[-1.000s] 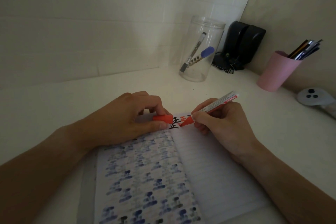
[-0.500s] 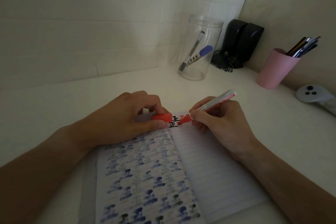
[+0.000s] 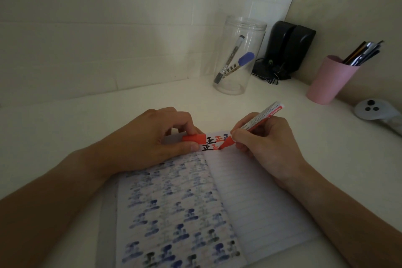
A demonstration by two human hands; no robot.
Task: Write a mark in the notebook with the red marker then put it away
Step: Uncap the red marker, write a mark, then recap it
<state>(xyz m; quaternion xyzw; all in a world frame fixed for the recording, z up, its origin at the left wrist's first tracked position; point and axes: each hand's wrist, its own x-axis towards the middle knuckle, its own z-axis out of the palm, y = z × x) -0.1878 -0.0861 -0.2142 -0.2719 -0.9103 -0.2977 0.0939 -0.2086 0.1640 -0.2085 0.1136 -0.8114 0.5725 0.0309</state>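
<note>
An open lined notebook (image 3: pixel 256 198) lies on the white desk; ink marks show through its left page. My right hand (image 3: pixel 267 143) holds the red marker (image 3: pixel 258 118) like a pen, its red tip touching the top of the right page beside black and red written marks (image 3: pixel 214 143). My left hand (image 3: pixel 152 139) rests on the notebook's top left corner and pinches the marker's red cap (image 3: pixel 194 138) between thumb and fingers.
A clear plastic jar (image 3: pixel 239 56) with two markers inside stands at the back. Black speakers (image 3: pixel 289 48) sit in the corner, a pink cup (image 3: pixel 330 80) of pens is at the right, and a white controller (image 3: pixel 372 109) lies at the far right.
The marker tip has shifted slightly down and left over the page, adding to the lower red mark. My left hand and the cap have stayed in place.
</note>
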